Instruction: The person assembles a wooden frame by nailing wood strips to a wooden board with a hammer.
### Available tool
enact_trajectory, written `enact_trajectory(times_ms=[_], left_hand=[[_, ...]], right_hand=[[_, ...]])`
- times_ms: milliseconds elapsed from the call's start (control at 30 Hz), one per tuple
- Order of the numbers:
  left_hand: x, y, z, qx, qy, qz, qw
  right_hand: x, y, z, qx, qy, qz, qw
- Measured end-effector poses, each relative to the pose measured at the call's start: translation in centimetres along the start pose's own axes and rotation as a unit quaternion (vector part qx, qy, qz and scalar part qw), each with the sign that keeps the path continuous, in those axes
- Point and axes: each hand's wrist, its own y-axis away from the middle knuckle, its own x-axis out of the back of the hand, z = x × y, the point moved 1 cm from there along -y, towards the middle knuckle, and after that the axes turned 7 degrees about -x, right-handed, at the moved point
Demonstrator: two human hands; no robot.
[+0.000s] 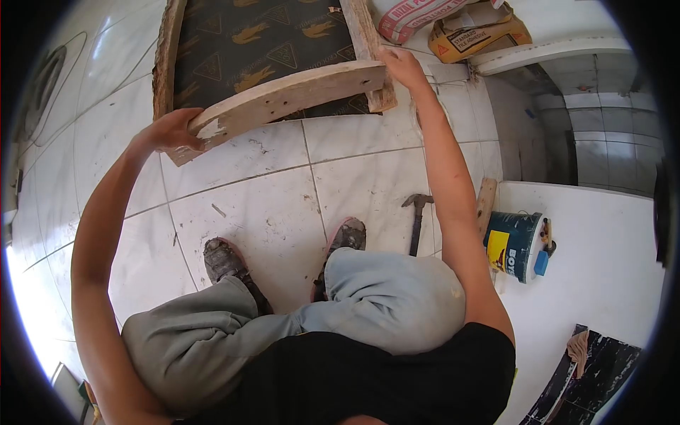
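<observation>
Spanning near end of dark panel (262,42) with gold prints: wooden plank (283,91), pale, worn, slightly bowed-looking, dotted with dark holes, whitish patch towards left end. Left hand (173,132) partly closed, thumb and fingers clasping plank's left end. Right hand (404,69) curled at right end, beside rough side board (365,39); fingertips hidden, so cannot tell how firmly it grips. Panel's far end cut off by picture edge; plank's underside hard to make out.

Wooden plank (283,93), holed, across near end of black panel (241,42), perhaps edgewise.
</observation>
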Motion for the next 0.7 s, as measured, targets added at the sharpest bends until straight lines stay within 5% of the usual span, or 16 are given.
enact_trajectory(times_ms=[133,233,300,333,400,433,533,600,700], left_hand=[[0.2,-0.7,-1.8,-0.001,0.076,-0.013,0.997],[1.6,0.5,2.4,0.033,0.015,-0.006,0.999],[2.5,1.5,5.9,0.085,-0.139,0.058,0.985],[2.1,1.7,5.8,0.083,-0.144,0.058,0.984],[1.0,1.9,4.0,-0.089,-0.253,0.274,0.924],[0.4,1.4,2.3,-0.128,-0.334,0.308,0.881],[-0.8,0.4,0.3,-0.091,-0.402,0.344,0.843],[0.2,0.5,0.3,-0.048,-0.341,0.310,0.886],[1.9,1.0,1.4,0.017,-0.235,0.220,0.947]], right_hand=[[-0.1,3.6,3.5,-0.161,-0.237,-0.079,0.955],[-1.4,4.1,3.3,-0.136,-0.234,-0.075,0.960],[-1.3,4.8,2.2,-0.246,-0.368,-0.041,0.896],[-1.2,5.0,2.0,-0.246,-0.372,-0.037,0.894],[-1.1,5.1,1.8,-0.245,-0.408,-0.059,0.878],[-1.3,5.2,2.1,-0.241,-0.408,-0.061,0.878],[-2.4,5.2,2.8,-0.143,-0.514,-0.030,0.845],[-2.6,6.0,2.7,-0.087,-0.615,-0.045,0.782],[-2.2,6.9,2.8,-0.061,-0.644,-0.059,0.760]])
